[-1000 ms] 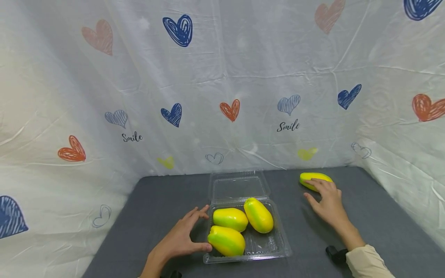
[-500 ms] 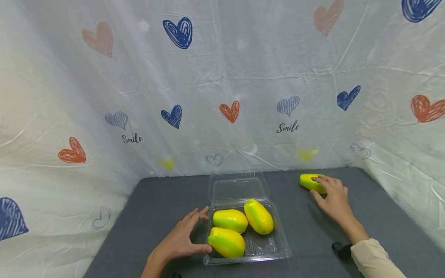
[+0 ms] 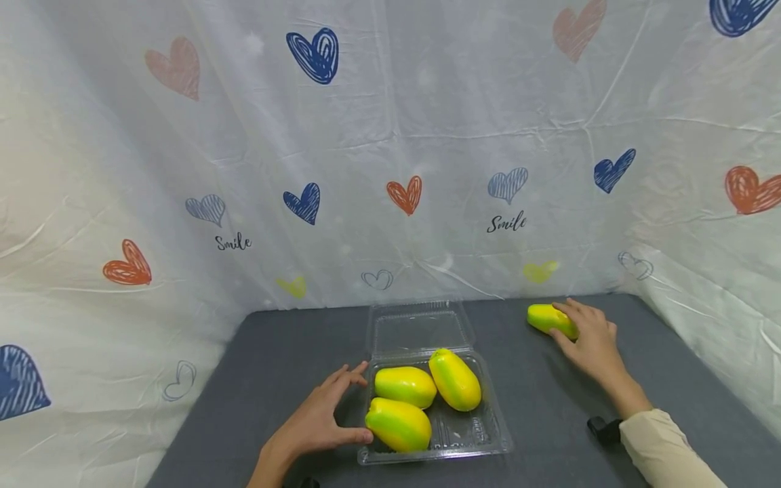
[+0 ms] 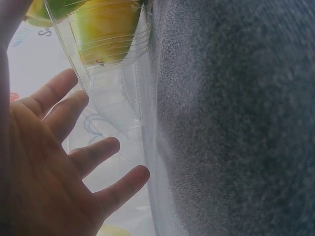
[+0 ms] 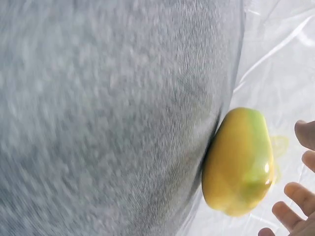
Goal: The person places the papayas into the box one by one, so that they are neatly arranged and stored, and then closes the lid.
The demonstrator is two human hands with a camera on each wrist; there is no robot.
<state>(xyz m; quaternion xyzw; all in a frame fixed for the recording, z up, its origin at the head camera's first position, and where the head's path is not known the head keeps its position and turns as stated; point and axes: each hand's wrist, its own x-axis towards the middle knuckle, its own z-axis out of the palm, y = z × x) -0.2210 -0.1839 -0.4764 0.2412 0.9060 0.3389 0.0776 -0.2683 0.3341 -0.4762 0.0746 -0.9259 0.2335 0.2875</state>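
A clear plastic clamshell box (image 3: 436, 453) sits on the table, its lid (image 3: 421, 331) folded back. Inside lie three yellow-green papayas: one at front left (image 3: 399, 425), one behind it (image 3: 403, 385), one tilted at the right (image 3: 454, 379). My left hand (image 3: 320, 415) is spread along the box's left side, thumb and index fingertips at the rim. At the table's back right lies another papaya (image 3: 542, 317); my right hand (image 3: 592, 342) hovers over its right end. The right wrist view shows the fingers (image 5: 298, 196) loosely spread, apart from that papaya (image 5: 238, 164).
A grey cloth (image 3: 293, 346) covers the table. Behind and at both sides hangs a white curtain (image 3: 348, 122) printed with hearts. A black wrist strap piece (image 3: 604, 429) shows below my right wrist.
My right hand has moved slightly right over the papaya at the back, uncovering more of its left end. The left hand, the box and the papayas in it stay in place.
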